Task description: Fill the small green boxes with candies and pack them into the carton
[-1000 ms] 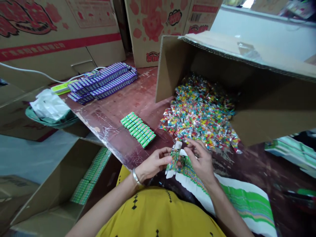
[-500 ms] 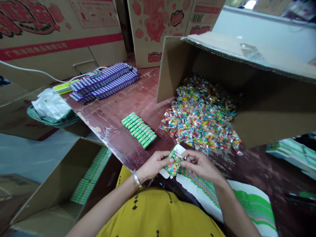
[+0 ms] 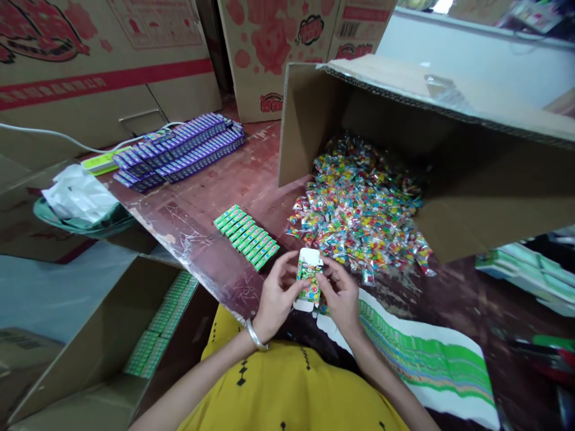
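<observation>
Between my two hands is a small printed candy box (image 3: 309, 276), upright, with white flaps sticking out at its top and bottom. My left hand (image 3: 281, 293) grips its left side, thumb across the front. On the other side my right hand (image 3: 339, 290) pinches the edge with thumb and fingers. Just beyond lies a heap of clear candy packets (image 3: 359, 209) with bright pieces inside, spilling from a tipped carton (image 3: 489, 197). A row of green candy boxes (image 3: 247, 236) rests on the table to the left. Flat green box blanks (image 3: 431, 359) fan out at my right forearm.
Purple boxes (image 3: 179, 149) are stacked at the back left near a yellow-green power strip (image 3: 105, 161). Below the table edge, an open carton (image 3: 85, 335) holds rows of green boxes. A basket (image 3: 81, 221) with white paper hangs at the left edge. Large cartons (image 3: 265, 66) stand behind.
The box has turned more upright and faces me, its white top flap now fully visible. My right hand has shifted left and down, uncovering more of the flat blanks.
</observation>
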A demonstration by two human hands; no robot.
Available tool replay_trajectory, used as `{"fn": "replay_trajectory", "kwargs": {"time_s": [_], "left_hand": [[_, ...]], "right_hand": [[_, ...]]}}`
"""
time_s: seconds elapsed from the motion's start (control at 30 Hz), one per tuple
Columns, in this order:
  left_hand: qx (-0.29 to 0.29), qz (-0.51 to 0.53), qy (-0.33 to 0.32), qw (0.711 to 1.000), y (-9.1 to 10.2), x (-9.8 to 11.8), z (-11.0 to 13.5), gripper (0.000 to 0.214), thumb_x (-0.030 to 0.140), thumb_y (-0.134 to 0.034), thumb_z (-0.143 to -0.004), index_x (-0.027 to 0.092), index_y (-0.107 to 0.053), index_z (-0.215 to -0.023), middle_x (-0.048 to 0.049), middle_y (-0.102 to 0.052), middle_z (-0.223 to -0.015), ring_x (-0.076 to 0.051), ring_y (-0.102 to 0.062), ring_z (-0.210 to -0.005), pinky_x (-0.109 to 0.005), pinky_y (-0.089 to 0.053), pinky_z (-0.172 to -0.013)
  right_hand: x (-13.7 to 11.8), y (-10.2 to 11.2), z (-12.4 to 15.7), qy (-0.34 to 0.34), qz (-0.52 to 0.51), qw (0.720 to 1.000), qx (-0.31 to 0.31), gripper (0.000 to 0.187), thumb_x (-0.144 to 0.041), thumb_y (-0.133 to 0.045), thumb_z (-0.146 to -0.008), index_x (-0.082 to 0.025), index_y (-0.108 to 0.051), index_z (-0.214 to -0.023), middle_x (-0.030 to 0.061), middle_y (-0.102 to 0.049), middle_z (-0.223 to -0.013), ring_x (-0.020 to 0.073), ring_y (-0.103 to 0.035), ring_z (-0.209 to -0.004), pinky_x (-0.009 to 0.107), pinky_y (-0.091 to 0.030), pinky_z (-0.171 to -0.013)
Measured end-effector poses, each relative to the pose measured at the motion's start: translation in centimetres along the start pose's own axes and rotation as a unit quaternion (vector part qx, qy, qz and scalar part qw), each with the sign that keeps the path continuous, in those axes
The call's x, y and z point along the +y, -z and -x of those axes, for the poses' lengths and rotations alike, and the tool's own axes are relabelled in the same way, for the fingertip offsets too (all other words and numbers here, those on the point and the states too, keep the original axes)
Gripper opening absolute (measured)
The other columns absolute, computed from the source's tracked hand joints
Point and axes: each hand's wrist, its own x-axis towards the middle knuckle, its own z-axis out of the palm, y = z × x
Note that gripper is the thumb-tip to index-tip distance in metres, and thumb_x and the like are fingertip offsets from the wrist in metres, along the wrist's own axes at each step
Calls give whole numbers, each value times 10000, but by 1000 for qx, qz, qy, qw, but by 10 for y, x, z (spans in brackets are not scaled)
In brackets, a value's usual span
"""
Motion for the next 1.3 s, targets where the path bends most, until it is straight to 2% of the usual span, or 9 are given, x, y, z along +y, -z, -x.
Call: {"fn": "replay_trajectory", "kwargs": {"time_s": [0.17,0.3,0.47,0.63,0.73,0.83,1.07,1.2,1.3], "left_hand": [[-119,-10,19,993,11,0,0,390,272,-656,-826,198,-543,-1191,-32,-620,-985,-145,-579,-840,-255,-475,-761],[-168,9,31,985,15,-4,0,281,223,-647,-826,180,-539,-1081,-29,-607,-963,-153,-580,-867,-267,-472,-784],[-139,16,35,990,10,-6,5,287,204,-637,-827,192,-507,-1083,-48,-602,-1046,-168,-585,-948,-275,-463,-818],[-103,31,45,993,5,-5,5,392,215,-698,-782,217,-434,-1073,-14,-572,-969,-140,-581,-875,-229,-471,-717],[-109,1,34,993,7,-2,5,372,205,-681,-796,213,-435,-1076,-23,-579,-990,-143,-587,-902,-238,-483,-745],[-119,-28,20,992,9,2,4,350,180,-649,-815,212,-444,-1098,-34,-599,-1029,-151,-608,-932,-267,-493,-807],[-147,-50,8,988,9,13,3,402,176,-643,-812,214,-483,-1179,-61,-616,-1110,-191,-607,-1025,-309,-506,-858],[-151,-61,-4,987,10,12,3,444,178,-625,-825,216,-511,-1253,-67,-626,-1156,-196,-602,-1031,-325,-487,-898],[-130,-50,-8,990,12,6,3,341,176,-595,-843,192,-577,-1183,-67,-639,-1150,-196,-600,-1037,-328,-467,-927]], "right_hand": [[8,3,3,22,68,997,-32,214,-293,-562,-889,-227,-652,-1072,26,-668,-886,161,-608,-761,273,-479,-687],[10,4,3,54,96,993,-46,86,-259,-577,-880,-216,-650,-897,33,-644,-899,178,-614,-843,295,-476,-750],[10,6,-3,46,24,997,-58,51,-243,-616,-856,-212,-629,-818,59,-623,-1050,202,-614,-974,330,-487,-838],[1,10,-13,3,-62,995,-83,141,-265,-695,-806,-221,-567,-844,1,-624,-821,164,-615,-801,293,-492,-757],[-6,13,-21,-28,-48,990,-132,155,-289,-719,-783,-201,-592,-772,1,-620,-791,150,-586,-757,266,-473,-705],[-8,18,-29,-73,-42,983,-160,179,-303,-758,-738,-190,-644,-817,13,-641,-812,154,-587,-755,268,-472,-691],[-3,26,-42,-110,-54,977,-177,246,-382,-760,-711,-166,-643,-701,5,-631,-696,144,-564,-654,271,-460,-629],[-12,23,-37,-37,10,985,-171,248,-378,-685,-791,-173,-626,-665,14,-624,-705,149,-563,-673,275,-467,-636],[-19,21,-26,29,52,985,-164,199,-345,-641,-839,-190,-657,-715,37,-649,-822,173,-601,-789,286,-484,-687]]}}
